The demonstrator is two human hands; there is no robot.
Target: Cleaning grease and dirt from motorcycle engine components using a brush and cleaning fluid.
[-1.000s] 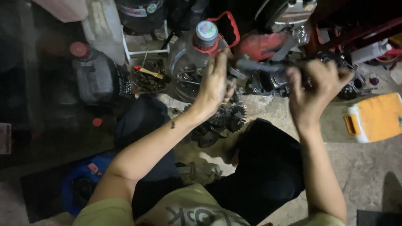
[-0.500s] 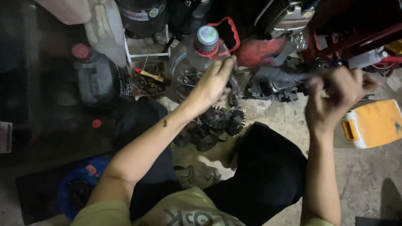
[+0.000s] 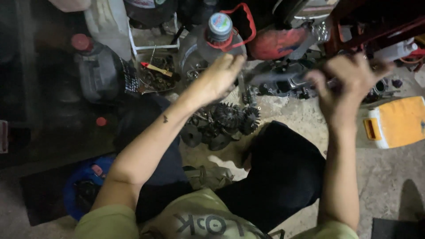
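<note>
Left hand (image 3: 220,77) above gears (image 3: 230,120) — seemingly apart

We reach both bare arms forward, our left hand (image 3: 221,77) loosely curled, our right hand (image 3: 349,82) raised, blurred, fingers bent.
</note>
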